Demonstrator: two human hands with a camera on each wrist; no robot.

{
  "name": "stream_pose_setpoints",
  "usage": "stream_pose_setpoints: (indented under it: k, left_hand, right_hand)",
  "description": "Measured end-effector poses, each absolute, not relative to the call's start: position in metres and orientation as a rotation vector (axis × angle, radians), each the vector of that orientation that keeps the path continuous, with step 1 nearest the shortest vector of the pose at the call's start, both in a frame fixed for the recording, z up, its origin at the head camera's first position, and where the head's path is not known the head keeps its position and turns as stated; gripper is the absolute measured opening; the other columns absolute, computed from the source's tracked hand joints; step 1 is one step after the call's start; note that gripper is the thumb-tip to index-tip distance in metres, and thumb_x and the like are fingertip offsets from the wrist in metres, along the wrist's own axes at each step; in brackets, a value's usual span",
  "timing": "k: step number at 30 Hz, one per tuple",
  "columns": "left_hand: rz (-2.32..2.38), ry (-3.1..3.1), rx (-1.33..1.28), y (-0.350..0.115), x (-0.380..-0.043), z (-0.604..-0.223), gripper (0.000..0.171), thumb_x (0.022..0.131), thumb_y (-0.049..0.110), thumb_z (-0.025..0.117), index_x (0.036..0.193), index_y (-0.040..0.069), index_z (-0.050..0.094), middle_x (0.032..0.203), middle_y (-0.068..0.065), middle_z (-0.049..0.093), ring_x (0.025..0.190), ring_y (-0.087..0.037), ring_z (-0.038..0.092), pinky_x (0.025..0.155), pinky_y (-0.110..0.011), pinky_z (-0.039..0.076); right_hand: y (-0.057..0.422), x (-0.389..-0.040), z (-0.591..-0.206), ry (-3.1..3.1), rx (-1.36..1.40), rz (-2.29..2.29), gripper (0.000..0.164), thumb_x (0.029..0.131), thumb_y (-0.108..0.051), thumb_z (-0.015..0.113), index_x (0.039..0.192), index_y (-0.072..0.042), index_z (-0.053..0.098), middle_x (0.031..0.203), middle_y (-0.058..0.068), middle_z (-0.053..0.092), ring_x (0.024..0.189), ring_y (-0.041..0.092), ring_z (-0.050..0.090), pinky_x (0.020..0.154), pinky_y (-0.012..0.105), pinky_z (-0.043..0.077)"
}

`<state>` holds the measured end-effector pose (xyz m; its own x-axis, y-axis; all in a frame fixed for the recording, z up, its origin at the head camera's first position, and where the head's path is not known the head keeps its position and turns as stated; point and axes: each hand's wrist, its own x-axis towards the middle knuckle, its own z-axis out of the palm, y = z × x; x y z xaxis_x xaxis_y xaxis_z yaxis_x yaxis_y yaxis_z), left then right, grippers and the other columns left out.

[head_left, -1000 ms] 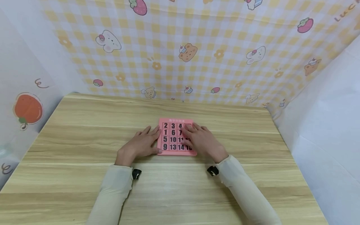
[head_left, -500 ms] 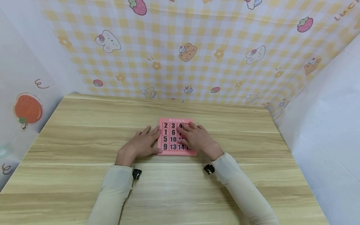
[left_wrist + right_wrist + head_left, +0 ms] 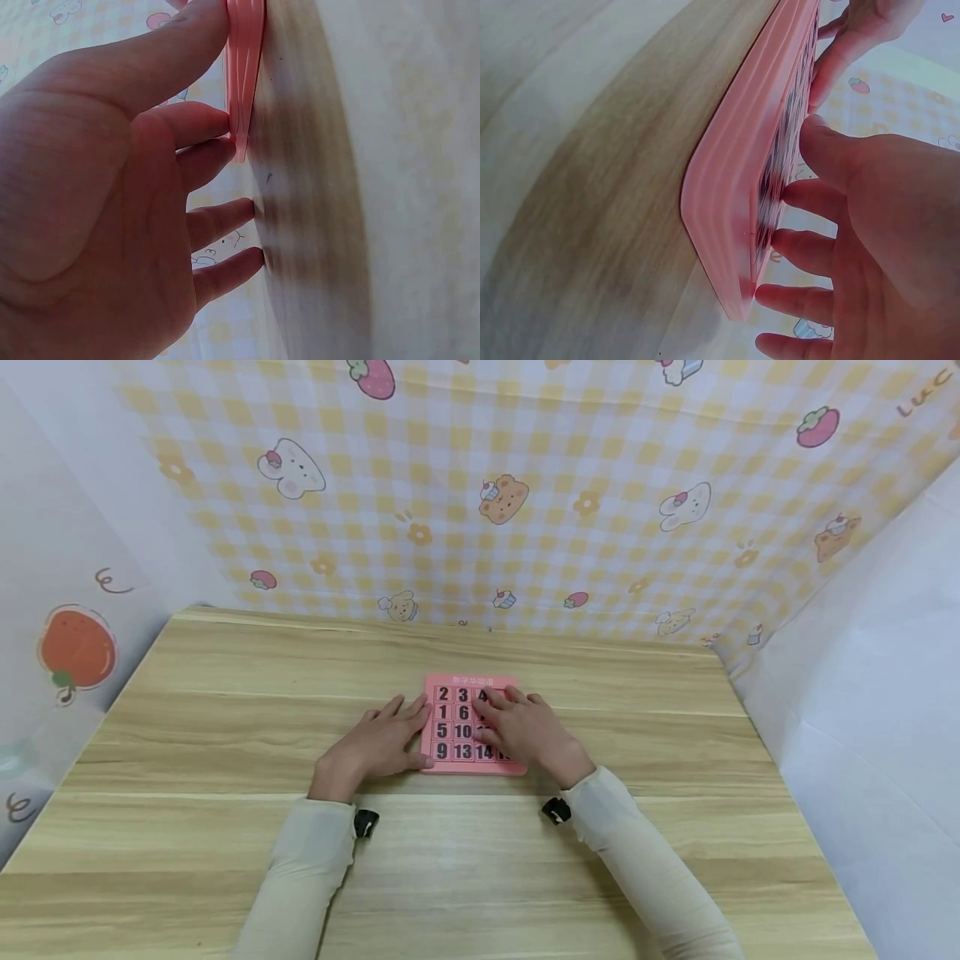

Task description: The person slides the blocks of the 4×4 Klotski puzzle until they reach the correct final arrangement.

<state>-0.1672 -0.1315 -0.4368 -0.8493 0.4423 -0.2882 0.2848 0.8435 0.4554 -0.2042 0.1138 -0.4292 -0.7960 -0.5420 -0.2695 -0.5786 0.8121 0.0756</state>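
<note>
A pink sliding number puzzle [image 3: 462, 731] lies flat on the wooden table, black numbers on its tiles. My left hand [image 3: 381, 745] rests at its left side, thumb by the near corner. In the left wrist view two fingers [image 3: 206, 127] touch the puzzle's side, while the other two reach down to the table. My right hand [image 3: 528, 729] is spread over the puzzle's right part, fingertips on the tiles, hiding the right-hand column for the most part. From the right wrist, the fingers [image 3: 802, 251] show loosely bent, with the thumb [image 3: 821, 142] close over the tile face.
The wooden table [image 3: 450, 868] runs back to a yellow checked cloth [image 3: 555, 552] with cartoon prints. White sheets [image 3: 885, 677] hang along both sides. A black wrist strap piece [image 3: 366, 823] shows at each cuff.
My right hand has moved slightly left across the tiles, covering more of the 4, 7 and 11, then stays there. The left hand and the puzzle frame hold their place.
</note>
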Motion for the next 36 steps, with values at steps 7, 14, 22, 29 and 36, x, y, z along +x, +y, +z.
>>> stream_pose_setpoints:
  k: [7,14,22,29,36]
  left_hand:
    - [0.566,2.628,0.535,-0.1304,-0.1674,-0.4358,0.087,0.091,0.048,0.066,0.157,0.009,0.024,0.166,-0.008,0.01,0.152,-0.041,0.004,0.121,-0.061,0.011]
    - [0.561,2.633,0.54,-0.1301,-0.1677,-0.4365,0.087,0.091,0.047,0.066,0.157,0.009,0.024,0.166,-0.009,0.011,0.152,-0.041,0.005,0.121,-0.061,0.012]
    - [0.556,2.638,0.542,-0.13,-0.1677,-0.4362,0.086,0.092,0.046,0.066,0.157,0.009,0.024,0.166,-0.009,0.011,0.152,-0.042,0.005,0.121,-0.06,0.013]
    - [0.565,2.634,0.53,-0.1308,-0.1671,-0.4359,0.086,0.092,0.047,0.066,0.157,0.009,0.024,0.166,-0.008,0.01,0.152,-0.041,0.004,0.121,-0.06,0.012]
    - [0.561,2.633,0.534,-0.1305,-0.1676,-0.4355,0.086,0.092,0.047,0.066,0.157,0.009,0.024,0.166,-0.008,0.01,0.152,-0.041,0.004,0.122,-0.06,0.012]
  right_hand:
    - [0.1151,-0.2035,-0.4293,2.772,-0.882,0.197,0.061,0.103,-0.056,0.036,0.156,-0.026,0.032,0.162,0.002,0.03,0.147,0.031,0.032,0.113,0.056,0.037]
    - [0.1159,-0.2034,-0.4289,2.767,-0.864,0.188,0.062,0.102,-0.056,0.037,0.156,-0.026,0.032,0.162,0.003,0.03,0.147,0.031,0.032,0.114,0.056,0.036]
    - [0.1172,-0.2047,-0.4294,2.765,-0.857,0.202,0.062,0.102,-0.058,0.037,0.156,-0.027,0.033,0.162,0.002,0.03,0.147,0.031,0.032,0.113,0.055,0.037]
    - [0.1189,-0.2042,-0.4291,2.767,-0.859,0.175,0.063,0.101,-0.059,0.037,0.156,-0.027,0.032,0.162,0.002,0.03,0.148,0.031,0.031,0.114,0.055,0.036]
    - [0.1199,-0.2035,-0.4275,2.754,-0.838,0.159,0.062,0.102,-0.057,0.038,0.156,-0.027,0.032,0.163,0.002,0.029,0.149,0.034,0.028,0.115,0.056,0.034]
